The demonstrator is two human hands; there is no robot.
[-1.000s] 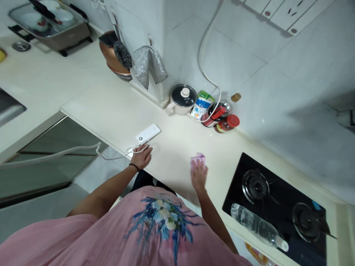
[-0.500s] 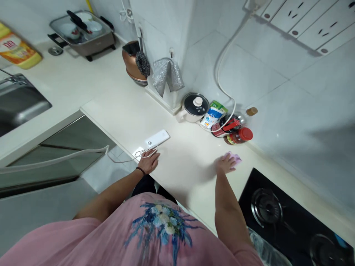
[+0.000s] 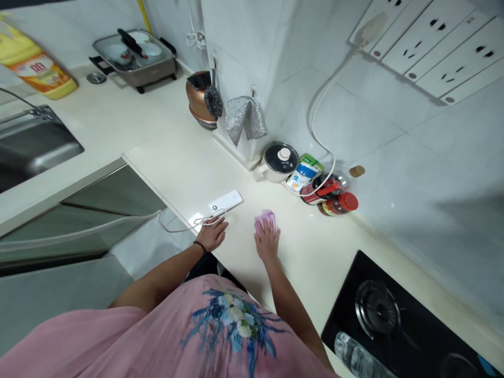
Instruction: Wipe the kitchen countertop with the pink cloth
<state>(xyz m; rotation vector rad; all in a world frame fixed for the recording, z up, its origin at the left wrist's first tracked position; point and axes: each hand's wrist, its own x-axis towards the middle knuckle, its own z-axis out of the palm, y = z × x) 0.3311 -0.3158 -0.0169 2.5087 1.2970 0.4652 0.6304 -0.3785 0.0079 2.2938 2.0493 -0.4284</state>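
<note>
My right hand (image 3: 268, 240) lies flat, fingers spread, pressing a small pink cloth (image 3: 263, 219) onto the cream countertop (image 3: 189, 168). My left hand (image 3: 212, 234) rests palm down at the counter's front edge, fingers stretched out over a thin white cable (image 3: 177, 227). Just beyond it lies a white power bank (image 3: 226, 201). Nothing is gripped by the left hand.
Against the wall stand a small lidded pot (image 3: 279, 160), a seasoning bag (image 3: 302, 174) and red-capped jars (image 3: 337, 202). A black gas hob (image 3: 394, 320) and a clear bottle (image 3: 356, 359) lie right. Sink (image 3: 31, 147), yellow bottle (image 3: 39, 71), electric pan (image 3: 134, 55) far left.
My right hand slid the pink cloth to the right toward the jars, then back left to near the power bank. My left hand stayed on the counter edge.
</note>
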